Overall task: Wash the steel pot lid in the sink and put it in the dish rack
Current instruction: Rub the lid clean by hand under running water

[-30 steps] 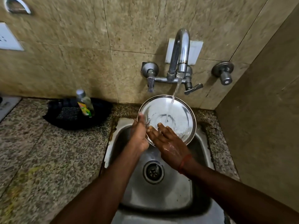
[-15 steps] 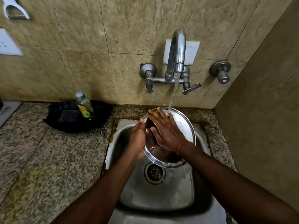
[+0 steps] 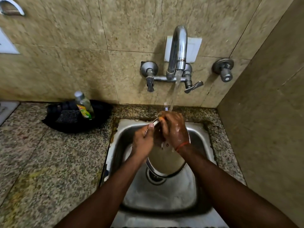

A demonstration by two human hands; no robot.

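Left hand [image 3: 142,143] had the steel pot lid [image 3: 166,163] gripped by its left rim, thumb on the near face. Right hand [image 3: 176,130], wet, lay across the lid's upper half with its fingers reaching the top edge. Honestly couldn't tell if they hooked over it or just pressed. The lid was held up inside the sink [image 3: 115,145], tilted, one face toward the camera, top edge toward the tap [image 3: 178,46], bottom edge over the drain [image 3: 154,178]. The water stream [image 3: 174,96] landed on the right hand.
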